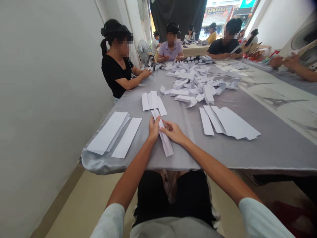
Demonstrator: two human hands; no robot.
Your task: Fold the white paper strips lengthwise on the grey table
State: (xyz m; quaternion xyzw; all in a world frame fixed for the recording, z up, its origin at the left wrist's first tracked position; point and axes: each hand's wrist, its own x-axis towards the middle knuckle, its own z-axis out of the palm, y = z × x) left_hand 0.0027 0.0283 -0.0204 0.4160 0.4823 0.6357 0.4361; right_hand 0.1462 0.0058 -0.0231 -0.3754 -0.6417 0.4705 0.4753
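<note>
Head: paper strip (167, 144) between left hand (154, 129) and right hand (176, 133); both seemingly gripping it.

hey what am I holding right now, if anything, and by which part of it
A creased white paper strip, held around mid-length: the left grip at its left edge, the right grip at its right edge.

Daylight blazes through the far opening (218, 16), nearly washing out! I'm catching satin glare off the tablecloth (247, 157), murky shadow beneath, wide-angle stretching at the edges, soft distant detail.
</note>
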